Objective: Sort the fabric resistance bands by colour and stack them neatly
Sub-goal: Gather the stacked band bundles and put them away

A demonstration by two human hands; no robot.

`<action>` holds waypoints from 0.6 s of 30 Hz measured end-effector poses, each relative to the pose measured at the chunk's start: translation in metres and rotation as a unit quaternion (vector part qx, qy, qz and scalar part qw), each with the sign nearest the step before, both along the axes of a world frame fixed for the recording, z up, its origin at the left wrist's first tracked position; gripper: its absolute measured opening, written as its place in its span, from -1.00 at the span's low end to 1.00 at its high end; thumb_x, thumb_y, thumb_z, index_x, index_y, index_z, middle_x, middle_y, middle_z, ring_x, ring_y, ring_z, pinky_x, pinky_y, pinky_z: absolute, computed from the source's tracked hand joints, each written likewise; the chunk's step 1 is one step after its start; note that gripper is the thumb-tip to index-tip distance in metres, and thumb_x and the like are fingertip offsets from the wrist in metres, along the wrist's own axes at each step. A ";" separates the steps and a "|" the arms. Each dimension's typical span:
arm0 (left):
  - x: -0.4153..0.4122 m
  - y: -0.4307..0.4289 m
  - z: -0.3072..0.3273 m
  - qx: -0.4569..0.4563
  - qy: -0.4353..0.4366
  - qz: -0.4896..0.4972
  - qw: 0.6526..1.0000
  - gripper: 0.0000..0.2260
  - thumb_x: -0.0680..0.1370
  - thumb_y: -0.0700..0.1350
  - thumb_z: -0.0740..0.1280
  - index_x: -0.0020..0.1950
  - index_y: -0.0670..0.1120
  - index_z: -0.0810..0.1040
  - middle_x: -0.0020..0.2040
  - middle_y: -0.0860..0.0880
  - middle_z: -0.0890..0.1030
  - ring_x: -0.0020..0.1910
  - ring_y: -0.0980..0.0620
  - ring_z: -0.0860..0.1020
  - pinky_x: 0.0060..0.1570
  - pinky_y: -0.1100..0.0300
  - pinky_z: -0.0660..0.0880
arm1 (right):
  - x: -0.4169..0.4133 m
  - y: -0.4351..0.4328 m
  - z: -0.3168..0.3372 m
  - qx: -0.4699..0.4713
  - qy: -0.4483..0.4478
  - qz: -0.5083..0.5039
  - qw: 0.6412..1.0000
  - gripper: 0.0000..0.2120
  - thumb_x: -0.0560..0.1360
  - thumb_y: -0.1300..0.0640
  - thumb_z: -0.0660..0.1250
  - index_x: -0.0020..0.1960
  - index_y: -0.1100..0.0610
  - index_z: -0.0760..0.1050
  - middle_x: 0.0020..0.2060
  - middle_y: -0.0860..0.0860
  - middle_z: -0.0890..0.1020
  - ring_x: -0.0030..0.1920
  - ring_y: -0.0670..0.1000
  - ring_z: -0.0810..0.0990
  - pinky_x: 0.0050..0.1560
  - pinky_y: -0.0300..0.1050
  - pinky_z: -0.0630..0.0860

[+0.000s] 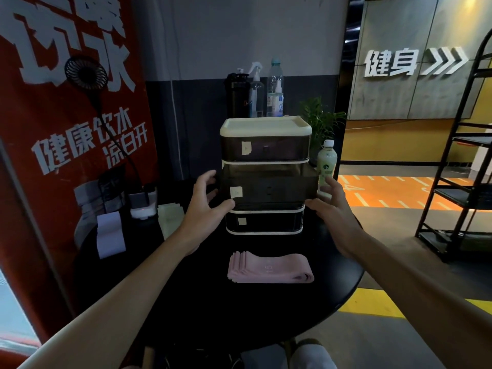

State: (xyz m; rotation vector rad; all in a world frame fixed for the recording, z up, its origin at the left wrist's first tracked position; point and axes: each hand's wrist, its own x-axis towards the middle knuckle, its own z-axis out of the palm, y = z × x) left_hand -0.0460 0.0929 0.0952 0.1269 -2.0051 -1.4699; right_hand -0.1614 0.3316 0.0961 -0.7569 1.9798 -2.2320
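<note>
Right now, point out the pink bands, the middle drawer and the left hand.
pink bands (269,269), head view, top of the stack.
middle drawer (274,186), head view, dark front panel.
left hand (203,206), head view, back of hand.

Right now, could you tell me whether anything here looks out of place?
Only the middle drawer stands out: it juts forward of the cabinet, gripped by the left hand and right hand. The pink bands lie neatly stacked.
</note>
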 end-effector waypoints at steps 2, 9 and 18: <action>0.003 0.004 -0.009 0.022 -0.014 0.058 0.998 -0.48 0.55 -0.18 0.40 0.43 0.08 0.26 0.29 0.07 0.39 0.23 0.12 0.46 0.19 0.14 0.45 | 0.005 0.003 -0.010 0.016 -0.017 -0.009 1.000 -0.56 0.56 0.28 0.29 0.31 -0.06 0.24 0.12 -0.07 0.47 0.07 -0.13 0.51 -0.11 -0.34 0.46; -0.001 0.012 -0.070 -0.085 -0.213 0.020 0.973 -0.76 0.53 0.12 0.39 0.07 0.00 0.60 0.00 -0.04 0.63 -0.08 0.06 0.60 -0.07 0.26 0.47 | 0.004 0.004 -0.061 0.342 0.000 0.062 0.938 -0.65 0.59 0.04 0.29 0.33 0.09 0.34 -0.12 -0.01 0.63 -0.12 -0.09 0.59 -0.17 -0.25 0.44; 0.000 0.019 -0.070 -0.254 -0.303 -0.075 0.916 -0.78 0.51 0.08 0.42 0.08 0.01 0.65 -0.02 0.05 0.67 -0.02 0.14 0.62 0.09 0.13 0.57 | 0.009 0.003 -0.059 0.471 0.098 0.128 0.867 -0.81 0.54 0.24 0.26 0.05 0.33 0.55 -0.20 0.11 0.56 -0.25 -0.05 0.52 -0.27 -0.22 0.46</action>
